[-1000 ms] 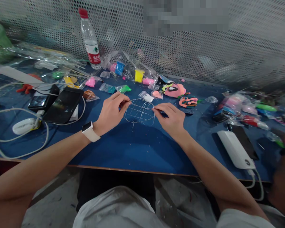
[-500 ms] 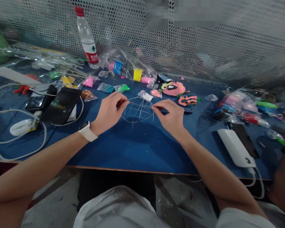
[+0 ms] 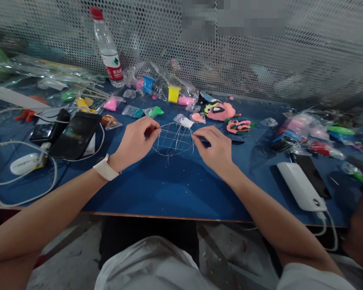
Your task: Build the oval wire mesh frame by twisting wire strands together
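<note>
Between my hands is a round wire mesh frame (image 3: 173, 141), with thin wires crossing inside its rim and a small twisted loop on its near side. My left hand (image 3: 138, 139) pinches the rim at the left, thumb against fingers. On the opposite side my right hand (image 3: 214, 146) has its thumb and fingertips closed on the rim. The frame appears held just over the blue table (image 3: 145, 193). Beyond it lie a bag of white clay (image 3: 185, 122) and a bag of peach clay (image 3: 197, 117).
Behind stand a water bottle (image 3: 110, 60) and a perforated metal panel (image 3: 157, 36). A black phone (image 3: 75, 135) and white cables lie left. Coloured clay figures (image 3: 220, 110) sit back right. A white power bank (image 3: 301, 187) lies right, near another person's arm (image 3: 361, 229).
Both hands keep their pinch on the wire frame, which stays almost in place. The whole view has shifted slightly, and my left wrist has turned a little.
</note>
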Demonstrator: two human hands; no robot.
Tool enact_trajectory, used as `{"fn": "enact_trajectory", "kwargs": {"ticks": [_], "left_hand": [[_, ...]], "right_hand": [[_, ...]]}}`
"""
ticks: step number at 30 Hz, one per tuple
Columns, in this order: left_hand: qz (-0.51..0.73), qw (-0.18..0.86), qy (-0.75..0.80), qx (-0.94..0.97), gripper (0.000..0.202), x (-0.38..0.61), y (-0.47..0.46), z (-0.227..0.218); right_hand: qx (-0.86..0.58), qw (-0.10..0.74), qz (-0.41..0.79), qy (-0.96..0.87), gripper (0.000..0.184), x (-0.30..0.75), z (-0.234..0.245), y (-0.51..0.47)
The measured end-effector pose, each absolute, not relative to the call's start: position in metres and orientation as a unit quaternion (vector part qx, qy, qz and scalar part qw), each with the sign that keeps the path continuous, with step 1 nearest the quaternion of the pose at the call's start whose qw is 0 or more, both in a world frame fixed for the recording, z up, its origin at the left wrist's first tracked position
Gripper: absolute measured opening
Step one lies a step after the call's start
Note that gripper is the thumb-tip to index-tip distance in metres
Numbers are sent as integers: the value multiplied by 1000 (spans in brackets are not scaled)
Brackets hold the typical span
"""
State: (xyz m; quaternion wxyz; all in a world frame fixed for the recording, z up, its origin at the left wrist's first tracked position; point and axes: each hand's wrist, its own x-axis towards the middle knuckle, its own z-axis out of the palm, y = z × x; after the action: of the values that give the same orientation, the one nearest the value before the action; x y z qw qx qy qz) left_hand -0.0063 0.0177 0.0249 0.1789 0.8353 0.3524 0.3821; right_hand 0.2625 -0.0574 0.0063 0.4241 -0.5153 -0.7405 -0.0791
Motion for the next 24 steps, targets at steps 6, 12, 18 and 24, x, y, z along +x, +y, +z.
{"fn": "enact_trajectory", "kwargs": {"ticks": [6, 12, 18, 24], "left_hand": [[370, 209, 354, 833, 9, -7, 18, 28], [356, 234, 354, 833, 10, -9, 20, 30], [350, 224, 349, 840, 10, -9, 21, 31], [362, 223, 352, 834, 8, -9, 25, 25]], "right_hand": [[-515, 420, -75, -743, 12, 262, 6, -58], [-491, 444, -68, -746, 12, 262, 3, -54], [-481, 477, -72, -732, 12, 260, 1, -54], [-504, 529, 68, -679, 6, 257, 0, -53]]}}
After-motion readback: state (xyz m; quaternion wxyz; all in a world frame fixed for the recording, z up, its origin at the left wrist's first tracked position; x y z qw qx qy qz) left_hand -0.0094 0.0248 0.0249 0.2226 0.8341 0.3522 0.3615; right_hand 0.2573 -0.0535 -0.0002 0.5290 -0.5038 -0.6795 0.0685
